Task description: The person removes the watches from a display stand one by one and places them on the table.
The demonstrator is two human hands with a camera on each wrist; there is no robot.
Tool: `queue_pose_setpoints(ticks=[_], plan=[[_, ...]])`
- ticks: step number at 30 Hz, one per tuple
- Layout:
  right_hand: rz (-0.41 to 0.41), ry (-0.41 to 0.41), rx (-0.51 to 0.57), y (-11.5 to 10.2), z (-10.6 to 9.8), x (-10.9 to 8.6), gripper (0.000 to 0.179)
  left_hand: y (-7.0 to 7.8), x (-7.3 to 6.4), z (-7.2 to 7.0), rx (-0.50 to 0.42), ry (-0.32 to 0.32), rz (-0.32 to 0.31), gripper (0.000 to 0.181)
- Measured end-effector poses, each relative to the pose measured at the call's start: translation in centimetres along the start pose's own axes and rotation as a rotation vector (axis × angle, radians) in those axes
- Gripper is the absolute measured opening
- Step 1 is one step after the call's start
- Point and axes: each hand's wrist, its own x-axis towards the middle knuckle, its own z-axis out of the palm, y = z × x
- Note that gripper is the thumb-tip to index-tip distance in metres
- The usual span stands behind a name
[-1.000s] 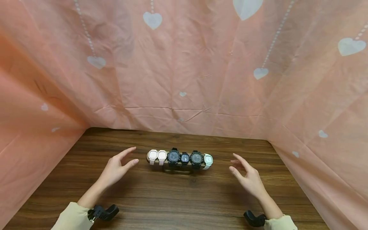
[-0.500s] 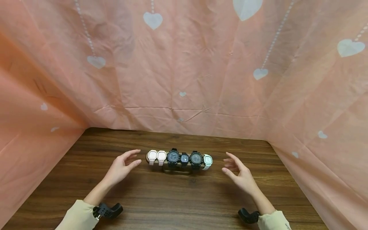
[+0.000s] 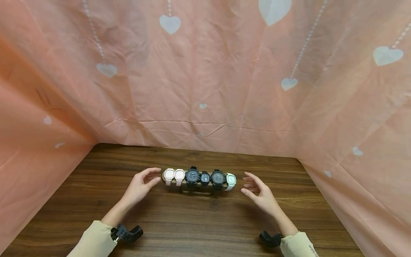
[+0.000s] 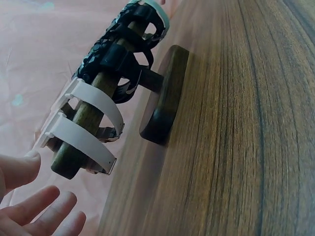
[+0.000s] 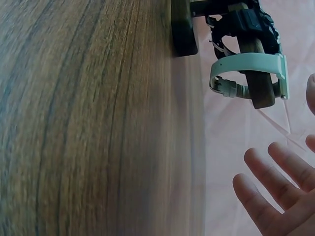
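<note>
A wooden T-bar watch stand (image 4: 170,93) carries a row of wristwatches. From the left come two pale pink watches (image 3: 179,174), a large black watch (image 3: 192,175), a small black watch (image 3: 205,177), another large black watch (image 3: 218,177) and a mint green watch (image 3: 231,179). My left hand (image 3: 140,185) is just off the bar's left end, thumb and fingers spread apart with nothing between them. Off the other end, my right hand (image 3: 260,194) is held with loosely bent fingers, a small gap from the mint watch. The right wrist view shows this watch's buckled strap (image 5: 246,63).
The stand is on a dark wood-grain table (image 3: 192,221). Pink curtain (image 3: 205,82) with white hearts encloses the back and both sides. Black camera mounts (image 3: 128,233) are strapped to both wrists below the cream sleeves (image 3: 96,239).
Both hands have moved inward toward the ends of the stand, the left to the right and the right to the left. The stand and watches stay in place.
</note>
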Motion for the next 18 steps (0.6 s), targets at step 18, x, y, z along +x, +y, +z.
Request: queue_pose_setpoints(ticks=[18], plan=[[0.050, -0.084, 0.121, 2.0, 1.8, 0.7, 0.061, 0.3, 0.5, 0.7, -0.115, -0.016, -0.128, 0.032]])
